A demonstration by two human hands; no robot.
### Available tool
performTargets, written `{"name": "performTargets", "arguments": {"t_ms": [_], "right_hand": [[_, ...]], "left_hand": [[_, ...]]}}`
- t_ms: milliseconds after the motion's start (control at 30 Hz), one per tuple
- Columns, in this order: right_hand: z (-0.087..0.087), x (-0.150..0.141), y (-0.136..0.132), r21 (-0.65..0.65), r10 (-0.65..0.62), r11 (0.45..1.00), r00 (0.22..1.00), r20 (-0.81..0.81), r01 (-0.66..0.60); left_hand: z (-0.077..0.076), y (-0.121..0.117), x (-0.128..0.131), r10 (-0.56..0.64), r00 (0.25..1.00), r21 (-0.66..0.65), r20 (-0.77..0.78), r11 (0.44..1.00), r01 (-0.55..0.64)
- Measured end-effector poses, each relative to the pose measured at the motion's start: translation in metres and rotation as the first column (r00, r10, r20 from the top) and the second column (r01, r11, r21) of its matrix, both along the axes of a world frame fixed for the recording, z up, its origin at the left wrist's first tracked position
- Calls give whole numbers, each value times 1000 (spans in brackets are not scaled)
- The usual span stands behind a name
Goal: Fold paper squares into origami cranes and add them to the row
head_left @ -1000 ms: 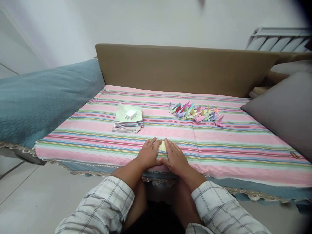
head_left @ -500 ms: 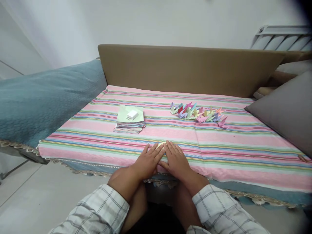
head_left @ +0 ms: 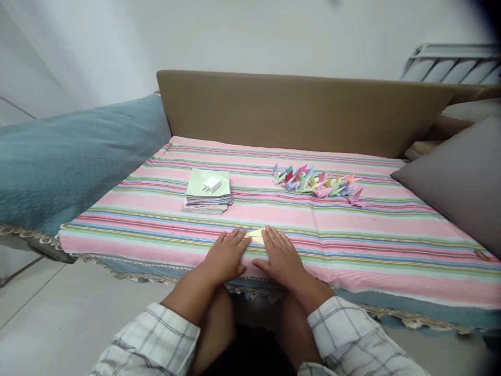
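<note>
So the little piece of folded yellow paper (head_left: pixel 256 236) is lying on the striped cloth (head_left: pixel 274 214), near the front edge of the seat, right between this person's hands. Neither one's gripping anything tbh: the left hand (head_left: pixel 224 257) is flat with fingers loosely spread, tips at the paper's narrow end, and the right hand (head_left: pixel 284 255) lies flat too, fingers over the other end. Can't tell from here how hard either is pressing. My worry is the soft padding underneath. If it gives, I'd bet the creases come out mushy or a bit off line. And if the right palm eases off while the left fingers drag outward, the paper could skid or twist, or a flap could pop open. That skinny tip looks easy to crumple, too. The bunch of colourful folded paper cranes (head_left: pixel 315 184) is well apart from the hands, so low risk there imo. The stack of paper squares (head_left: pixel 207 202) is kinda ragged though, and the white plug adapter (head_left: pixel 212 184) on top could slide off if a sleeve bumps it.
</note>
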State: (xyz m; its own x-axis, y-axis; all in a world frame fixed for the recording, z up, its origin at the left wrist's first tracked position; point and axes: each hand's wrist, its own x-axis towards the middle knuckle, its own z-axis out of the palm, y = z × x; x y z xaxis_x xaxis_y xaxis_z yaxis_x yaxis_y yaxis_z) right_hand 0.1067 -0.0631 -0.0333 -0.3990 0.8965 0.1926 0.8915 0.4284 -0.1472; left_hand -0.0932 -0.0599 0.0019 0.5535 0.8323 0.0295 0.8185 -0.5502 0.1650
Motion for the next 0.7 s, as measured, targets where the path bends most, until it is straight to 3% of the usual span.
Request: {"name": "performTargets", "arguments": {"t_ms": [133, 167, 333, 433, 567, 700], "right_hand": [[2, -2, -2, -5, -11, 1000, 1000, -8, 11], [2, -3, -2, -2, -13, 1000, 1000, -12, 13], [-1, -1, 0, 23, -1, 1000, 999, -50, 2], [-3, 11, 1, 38, 65, 997, 994, -90, -62], [-3, 31, -6, 63, 177, 983, 983, -57, -173], [-1, 38, -13, 69, 145, 987, 989, 27, -146]], "left_hand": [[12, -1, 4, 194, 969, 24, 150, 980, -200], [14, -2, 10, 189, 964, 50, 188, 978, -202], [6, 0, 39, -76, 972, 55, 222, 996, 65], [-6, 5, 40, -86, 980, -4, 180, 996, 88], [-13, 8, 34, -127, 982, 25, 138, 992, 125], [-14, 7, 33, -154, 981, 75, 120, 986, 146]]}}
